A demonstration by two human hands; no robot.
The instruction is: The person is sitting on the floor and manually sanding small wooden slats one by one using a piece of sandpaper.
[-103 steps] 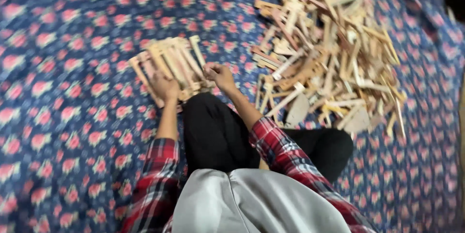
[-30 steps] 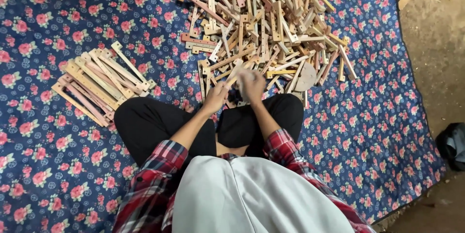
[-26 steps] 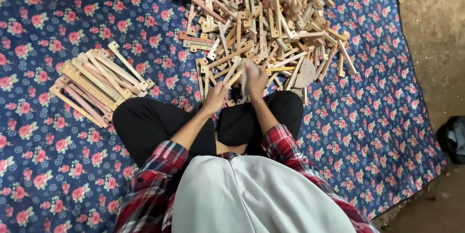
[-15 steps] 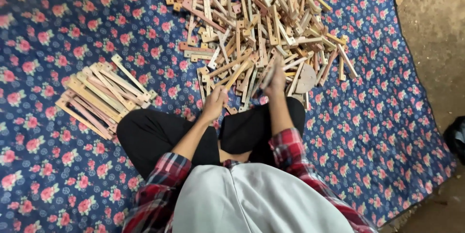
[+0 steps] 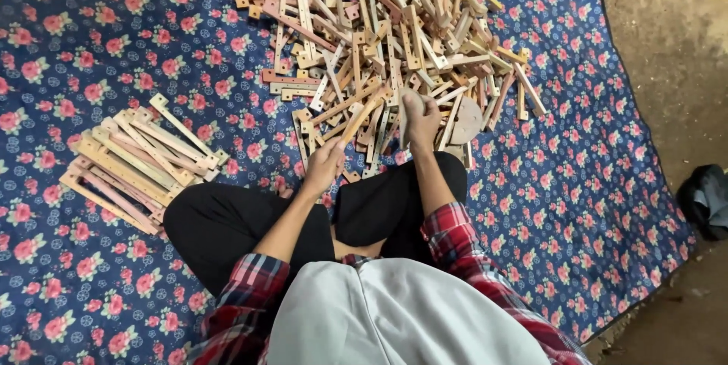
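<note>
Back from the heap comes the right hand (image 5: 422,118), gripping a wooden strip (image 5: 403,116), left hand (image 5: 324,166) clutching another strip (image 5: 356,118), on the floral cloth (image 5: 114,46) over dirt floor (image 5: 675,69).

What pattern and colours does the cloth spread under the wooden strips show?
The cloth is dark blue with pink and red flowers, seen best in the head view.

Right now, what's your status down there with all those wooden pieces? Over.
Left hand gripping one wooden strip. Right hand closed on a second strip at the edge of the loose pile. Sorted stack lies apart, nothing blocking. Over.
</note>
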